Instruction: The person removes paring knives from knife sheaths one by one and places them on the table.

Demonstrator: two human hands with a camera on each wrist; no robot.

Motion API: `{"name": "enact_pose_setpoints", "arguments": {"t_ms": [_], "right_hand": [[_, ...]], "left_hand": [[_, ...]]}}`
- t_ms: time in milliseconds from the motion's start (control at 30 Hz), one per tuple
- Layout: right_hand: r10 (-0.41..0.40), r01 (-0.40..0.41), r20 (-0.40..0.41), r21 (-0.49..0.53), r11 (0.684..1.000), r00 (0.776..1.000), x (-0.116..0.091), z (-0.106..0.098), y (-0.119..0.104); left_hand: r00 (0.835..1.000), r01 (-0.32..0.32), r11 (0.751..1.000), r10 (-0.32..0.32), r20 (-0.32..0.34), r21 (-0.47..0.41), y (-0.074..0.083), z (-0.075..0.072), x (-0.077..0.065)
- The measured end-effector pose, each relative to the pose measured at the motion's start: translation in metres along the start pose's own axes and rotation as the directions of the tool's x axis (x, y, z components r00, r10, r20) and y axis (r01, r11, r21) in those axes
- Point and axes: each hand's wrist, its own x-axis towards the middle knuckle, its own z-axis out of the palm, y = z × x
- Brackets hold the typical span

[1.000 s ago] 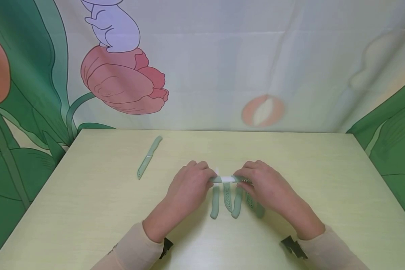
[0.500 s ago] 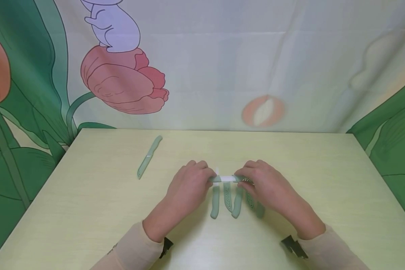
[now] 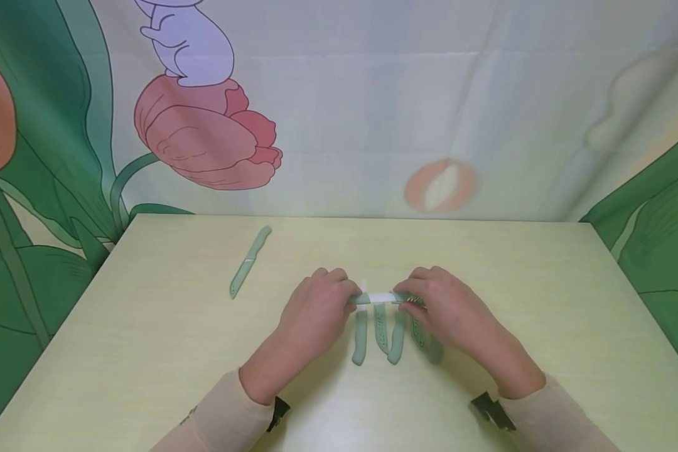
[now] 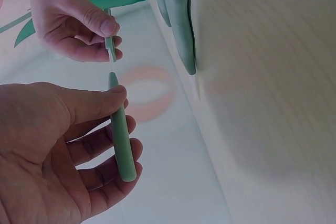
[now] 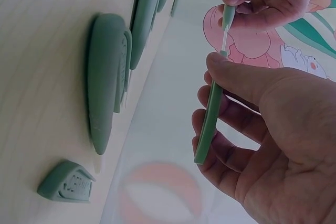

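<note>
My left hand (image 3: 319, 307) pinches the smooth green handle of a small knife (image 4: 122, 140) between thumb and fingers. With thumb and fingertips, my right hand (image 3: 451, 311) grips its green blade sheath (image 5: 211, 111). A stretch of white blade shows between handle and sheath, level across the middle of the head view. Nearer me on the table lie green knife handles (image 3: 360, 339), pointing toward me, and perforated sheaths (image 3: 381, 329) beside them. The right hand partly covers the rightmost of these. One sheath (image 5: 68, 182) rests with its tip up close in the right wrist view.
Another green knife (image 3: 248, 260), fitted in its sheath, lies slanted at the far left of the pale wooden table (image 3: 147, 326). A printed curtain (image 3: 339, 113) with flowers and an animal hangs behind the table's back edge.
</note>
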Motion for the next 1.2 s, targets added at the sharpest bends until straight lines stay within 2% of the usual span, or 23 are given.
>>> {"name": "enact_pose_setpoints", "arguments": {"t_ms": [533,1200], "right_hand": [[0.001,-0.001,-0.013,0.005,1.0,1.0,-0.001,-0.0019,0.0032],[0.026,-0.026,0.001,-0.007,1.0,1.0,-0.0013,-0.0025,0.0056]], "left_hand": [[1.0,0.021,1.0,-0.021,0.003,0.022,-0.0026,-0.0027,0.0007],[0.999,0.034,0.999,-0.033,-0.043,0.038,-0.0055,-0.0028,0.0001]]}}
